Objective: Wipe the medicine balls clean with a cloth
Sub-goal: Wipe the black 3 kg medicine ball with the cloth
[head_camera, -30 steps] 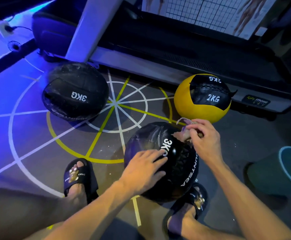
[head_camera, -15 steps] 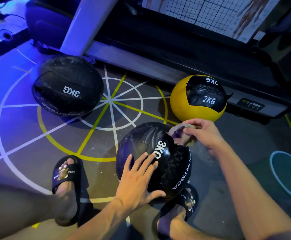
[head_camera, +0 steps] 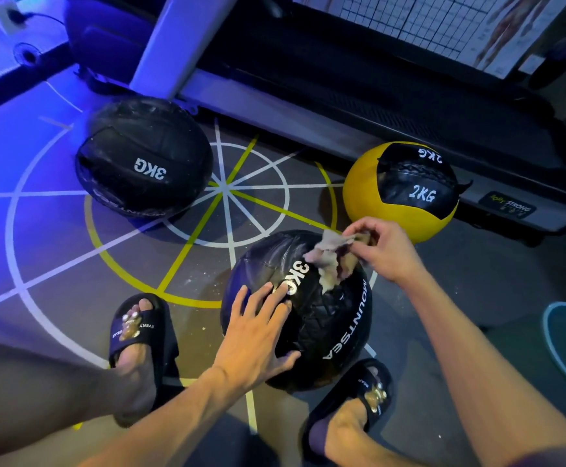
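since a second ago the right hand (head_camera: 381, 251), pinching the cloth (head_camera: 333, 259), has dragged it down the near 3kg ball (head_camera: 311, 318) on the floor; the left hand (head_camera: 258, 335) stays flat, steadying it. wiping continues.

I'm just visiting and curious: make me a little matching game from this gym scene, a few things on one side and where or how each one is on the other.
Things:
1. yellow ball
2. cloth
3. left hand
4. far black ball

States:
A. lies flat on the near black ball
B. marked 2KG, beside the treadmill
C. pinched by the right hand
D. untouched, marked 3KG, on the floor lines

Pairs: 1-B, 2-C, 3-A, 4-D
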### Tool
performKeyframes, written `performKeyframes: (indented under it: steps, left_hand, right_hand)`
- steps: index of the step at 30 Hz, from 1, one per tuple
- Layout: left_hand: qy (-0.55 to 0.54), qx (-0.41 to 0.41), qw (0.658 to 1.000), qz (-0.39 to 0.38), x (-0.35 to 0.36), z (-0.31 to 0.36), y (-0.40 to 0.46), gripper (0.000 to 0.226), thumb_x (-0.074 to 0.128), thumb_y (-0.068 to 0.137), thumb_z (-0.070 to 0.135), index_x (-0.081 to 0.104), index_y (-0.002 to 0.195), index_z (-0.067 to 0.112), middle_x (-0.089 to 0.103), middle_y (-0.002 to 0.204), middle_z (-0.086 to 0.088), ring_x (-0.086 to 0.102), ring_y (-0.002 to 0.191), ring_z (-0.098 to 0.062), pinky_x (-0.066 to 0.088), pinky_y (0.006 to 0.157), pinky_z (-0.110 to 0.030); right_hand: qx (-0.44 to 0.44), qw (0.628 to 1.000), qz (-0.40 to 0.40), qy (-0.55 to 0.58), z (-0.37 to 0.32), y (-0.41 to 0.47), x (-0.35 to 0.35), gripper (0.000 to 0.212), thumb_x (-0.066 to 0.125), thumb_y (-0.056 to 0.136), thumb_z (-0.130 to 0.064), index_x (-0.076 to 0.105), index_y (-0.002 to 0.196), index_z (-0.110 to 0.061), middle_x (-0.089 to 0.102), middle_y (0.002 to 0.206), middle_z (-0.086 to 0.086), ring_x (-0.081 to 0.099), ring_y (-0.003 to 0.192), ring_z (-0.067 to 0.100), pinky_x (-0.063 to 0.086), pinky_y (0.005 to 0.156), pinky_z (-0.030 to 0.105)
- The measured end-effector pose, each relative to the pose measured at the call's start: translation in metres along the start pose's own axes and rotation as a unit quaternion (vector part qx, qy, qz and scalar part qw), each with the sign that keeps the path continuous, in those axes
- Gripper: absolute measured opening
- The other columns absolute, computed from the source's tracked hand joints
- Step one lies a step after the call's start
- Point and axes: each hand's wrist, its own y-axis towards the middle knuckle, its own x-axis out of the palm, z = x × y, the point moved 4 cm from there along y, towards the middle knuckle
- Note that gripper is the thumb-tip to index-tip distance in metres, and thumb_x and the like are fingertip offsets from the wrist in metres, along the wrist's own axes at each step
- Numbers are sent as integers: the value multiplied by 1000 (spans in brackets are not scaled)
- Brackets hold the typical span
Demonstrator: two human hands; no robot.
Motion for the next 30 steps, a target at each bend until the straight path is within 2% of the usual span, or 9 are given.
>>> performKeyframes:
  steps: [2,7,10,13,15,20,26,28,30]
  left_hand:
    - [-3,13,1000,-5,-3,-8,4,87,65,69,75,63,133,17,46,155,-1,39,145,-29,35,116,-62]
    - [-3,55,997,-49,-11,-30,13,88,67,69,73,57,140,21,36,163,4,29,152,-24,24,123,-59]
    - [-39,89,992,-75,-15,-44,17,85,64,76,69,48,145,23,23,168,7,13,157,-21,8,127,-57]
    - [-55,116,987,-95,-20,-59,17,83,67,78,64,45,146,24,16,169,11,5,158,-15,3,127,-55]
    - [-62,127,984,-108,-23,-66,19,82,71,79,59,43,148,25,12,170,14,1,158,-11,-3,128,-50]
    - [-62,147,978,-133,-29,-72,25,82,76,83,49,37,152,28,-1,170,19,-5,157,-7,-13,126,-41]
    - [-102,154,974,-128,-27,-61,16,80,76,82,43,38,151,29,-7,169,24,-8,156,-3,0,129,-42]
    - [-114,158,973,-125,-27,-59,15,80,77,81,41,38,150,29,-7,169,24,-9,156,-2,2,129,-40]
    - [-126,156,972,-126,-27,-61,15,81,77,80,38,39,150,27,-7,169,24,-9,156,-3,4,129,-40]
  right_hand:
    - [-82,993,41,-70,-9,-4,4,21,76,84,-7,71,94,-25,65,103,-6,59,95,8,47,86,24]
    - [-129,955,-113,-241,-5,-33,49,33,69,93,-34,67,123,-22,57,127,-6,51,115,13,45,100,32]
    - [-71,979,-70,-178,-6,-28,37,27,64,96,-38,74,116,-22,62,124,-6,56,113,12,45,100,35]
    - [9,984,-104,-144,-4,-20,28,20,66,95,-31,79,90,-18,70,108,-3,64,101,16,50,93,35]
    - [35,978,-116,-168,-2,-21,27,11,73,88,-24,79,97,-23,68,109,-5,63,100,15,50,93,33]
    - [62,968,-132,-203,6,-24,31,29,78,83,-21,72,111,-27,66,110,-5,62,99,13,50,88,31]
    - [151,969,-6,-197,35,-20,24,23,63,94,-7,78,104,-21,74,101,-1,60,71,8,45,64,20]
    - [144,972,45,-179,31,-23,33,21,63,96,-10,79,105,-20,74,103,7,65,79,19,49,74,24]
    - [52,986,62,-148,6,-31,57,20,63,97,-11,80,103,-19,70,104,4,63,91,17,44,86,19]
